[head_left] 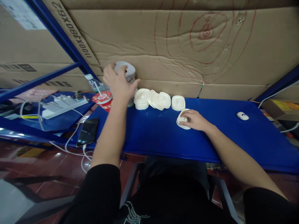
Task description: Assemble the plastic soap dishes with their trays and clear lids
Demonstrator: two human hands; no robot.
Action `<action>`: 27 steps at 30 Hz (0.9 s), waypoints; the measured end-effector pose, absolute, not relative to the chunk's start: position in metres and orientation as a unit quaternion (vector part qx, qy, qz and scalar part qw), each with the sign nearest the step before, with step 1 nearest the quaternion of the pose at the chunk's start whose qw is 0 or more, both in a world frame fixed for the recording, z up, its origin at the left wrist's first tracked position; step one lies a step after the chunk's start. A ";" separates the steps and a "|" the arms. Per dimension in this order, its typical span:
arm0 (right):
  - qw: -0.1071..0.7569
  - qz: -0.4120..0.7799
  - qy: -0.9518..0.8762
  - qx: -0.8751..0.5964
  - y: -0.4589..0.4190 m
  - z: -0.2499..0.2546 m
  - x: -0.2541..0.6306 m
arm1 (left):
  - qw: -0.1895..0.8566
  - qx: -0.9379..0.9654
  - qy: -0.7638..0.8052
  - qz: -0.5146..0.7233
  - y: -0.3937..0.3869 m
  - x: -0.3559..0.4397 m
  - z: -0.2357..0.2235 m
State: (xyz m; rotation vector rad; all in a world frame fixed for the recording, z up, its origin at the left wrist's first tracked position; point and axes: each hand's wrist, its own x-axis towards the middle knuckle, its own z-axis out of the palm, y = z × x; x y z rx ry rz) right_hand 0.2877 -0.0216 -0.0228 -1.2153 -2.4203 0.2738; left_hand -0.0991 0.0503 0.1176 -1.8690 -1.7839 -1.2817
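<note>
On blue table (158,133), white lid (179,120) under right fingers (191,114), grip unclear, left fingers (122,71) spread at grey canister (131,71)

A pale-grey, round-topped container (132,72) stands upright at the far side; right of it lie cream, rounded-square pieces (164,100), stacked leftmost, then overlapping, the rightmost nearer.
</note>
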 end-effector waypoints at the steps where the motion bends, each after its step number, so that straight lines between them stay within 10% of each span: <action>1: 0.208 0.097 -0.870 -0.437 -0.021 -0.024 0.288 | 0.137 -0.630 -0.636 -0.424 0.053 -0.105 0.130; 8: 0.198 0.091 -0.868 -0.445 -0.019 -0.027 0.288 | 0.100 -0.610 -0.719 -0.318 0.061 -0.122 0.157; 27: 0.246 0.179 -0.810 -0.501 -0.029 -0.019 0.266 | 0.065 -0.695 -0.498 -0.514 0.027 -0.056 0.098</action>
